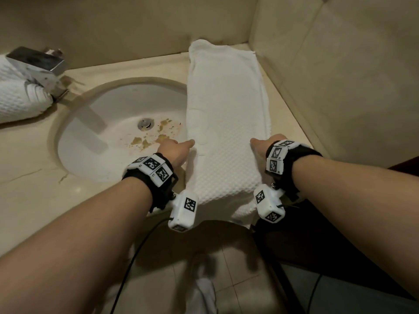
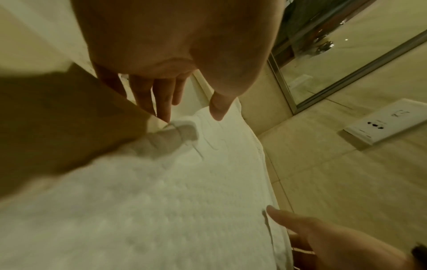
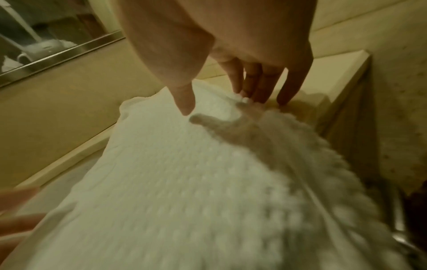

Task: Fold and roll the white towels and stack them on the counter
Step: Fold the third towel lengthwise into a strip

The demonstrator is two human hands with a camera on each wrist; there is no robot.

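A white waffle-textured towel [image 1: 226, 123], folded into a long strip, lies on the beige counter [image 1: 34, 189] from the back wall to the front edge, partly over the sink rim. My left hand [image 1: 179, 148] touches the strip's left edge with straight fingers [image 2: 161, 102] and thumb spread. My right hand [image 1: 260, 143] touches the right edge, fingers [image 3: 261, 85] straight along the towel [image 3: 184, 173]. A second white towel [image 1: 15, 91], rolled, rests on the counter at the far left behind the tap.
A white round sink [image 1: 108, 137] with brown stains near its drain [image 1: 145, 123] sits left of the towel. A chrome tap [image 1: 38, 64] stands at the back left. Tiled walls close the corner at the right. A wall socket [image 2: 390, 120] shows in the left wrist view.
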